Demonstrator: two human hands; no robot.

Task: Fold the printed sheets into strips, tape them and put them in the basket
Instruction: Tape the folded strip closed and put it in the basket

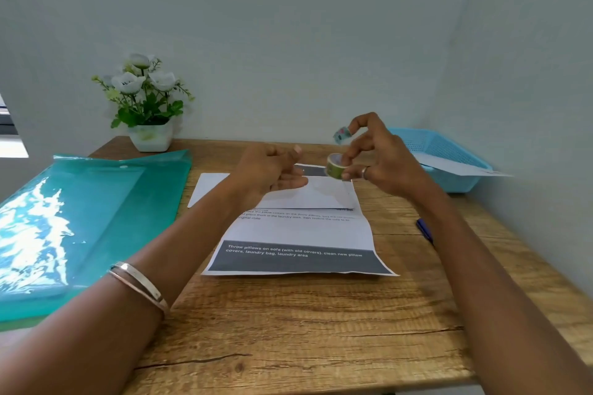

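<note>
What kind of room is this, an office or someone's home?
Probably a small desk corner used for paperwork, though office or home is hard to tell. A wooden table stands against plain walls, with printed sheets, a green plastic document folder, a blue basket and a potted flower plant.

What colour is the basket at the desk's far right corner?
Light blue, with perforated mesh walls; the basket shows only in the head view.
</note>
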